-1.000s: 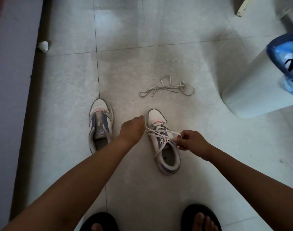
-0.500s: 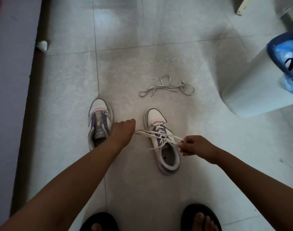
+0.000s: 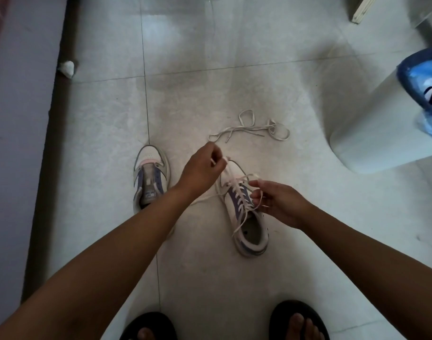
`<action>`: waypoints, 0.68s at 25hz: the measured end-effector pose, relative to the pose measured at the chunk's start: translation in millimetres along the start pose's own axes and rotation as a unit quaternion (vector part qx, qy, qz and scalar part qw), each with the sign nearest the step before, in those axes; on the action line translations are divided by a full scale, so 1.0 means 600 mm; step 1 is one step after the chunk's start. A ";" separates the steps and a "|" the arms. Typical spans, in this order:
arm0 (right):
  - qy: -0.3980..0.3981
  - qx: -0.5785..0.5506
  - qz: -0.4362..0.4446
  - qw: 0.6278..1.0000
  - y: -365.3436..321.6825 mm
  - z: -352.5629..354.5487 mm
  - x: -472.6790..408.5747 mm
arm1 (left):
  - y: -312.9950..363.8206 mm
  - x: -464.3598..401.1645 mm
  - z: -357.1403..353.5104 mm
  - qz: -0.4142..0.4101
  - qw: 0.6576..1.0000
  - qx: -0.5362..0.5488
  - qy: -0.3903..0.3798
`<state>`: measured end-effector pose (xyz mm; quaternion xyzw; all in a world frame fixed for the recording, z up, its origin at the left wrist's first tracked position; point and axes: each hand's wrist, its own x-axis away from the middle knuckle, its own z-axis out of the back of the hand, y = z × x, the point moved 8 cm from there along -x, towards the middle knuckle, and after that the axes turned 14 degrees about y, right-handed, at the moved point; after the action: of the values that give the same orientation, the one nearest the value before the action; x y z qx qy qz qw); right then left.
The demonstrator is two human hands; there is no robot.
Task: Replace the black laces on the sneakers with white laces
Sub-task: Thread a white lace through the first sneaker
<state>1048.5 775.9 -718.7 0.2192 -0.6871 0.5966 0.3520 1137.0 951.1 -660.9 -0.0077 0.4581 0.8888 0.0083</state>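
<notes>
Pale floor tiles (image 3: 234, 69): my left hand (image 3: 201, 169) pinches one end of the white lace (image 3: 238, 192) above the right-side sneaker (image 3: 247, 217); my right hand (image 3: 278, 204) grips the other end beside the eyelets. Lacing looks midway; next, thread the higher eyelets. Another sneaker (image 3: 150, 177) stands unlaced; a spare lace (image 3: 256, 130) waits.

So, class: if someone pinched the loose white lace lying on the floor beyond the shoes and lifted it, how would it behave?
The loose lace would probably hang limp, since it lies in slack loops and curves. It looks thin and flat, so likely very light. Its strands cross, so it may lift as a tangle.
</notes>
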 end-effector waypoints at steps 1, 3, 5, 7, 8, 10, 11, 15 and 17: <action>0.011 0.076 0.029 0.997 -0.004 -0.012 -0.001 | 0.027 -0.006 -0.003 -0.005 0.999 0.043 -0.010; -0.008 0.241 0.092 0.966 -0.016 -0.040 0.006 | 0.069 -0.011 -0.010 -0.021 0.997 0.066 -0.024; -0.057 0.326 0.119 0.936 -0.019 -0.062 0.015 | 0.079 -0.009 -0.018 -0.017 0.999 0.037 -0.036; -0.054 0.328 0.128 0.934 -0.023 -0.062 0.019 | 0.059 0.004 -0.042 0.025 0.994 0.007 -0.104; -0.036 0.306 0.121 0.944 -0.024 -0.056 0.018 | 0.045 0.019 -0.058 0.048 0.985 -0.009 -0.165; -0.016 0.273 0.101 0.957 -0.022 -0.040 0.013 | 0.017 0.056 -0.081 0.057 0.957 -0.051 -0.279; -0.022 0.263 0.091 0.960 -0.018 -0.035 0.010 | 0.004 0.065 -0.081 0.048 0.949 -0.072 -0.302; -0.053 0.137 0.018 0.989 0.001 -0.019 -0.001 | -0.036 0.091 -0.059 0.070 0.929 -0.065 -0.359; -0.042 0.075 -0.024 0.996 0.011 -0.019 -0.002 | -0.043 0.137 -0.063 0.095 0.862 -0.075 -0.493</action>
<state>1047.1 788.0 -723.5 0.2862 -0.6494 0.6282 0.3190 1056.0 935.6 -705.6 0.4743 0.3251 0.8046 0.1483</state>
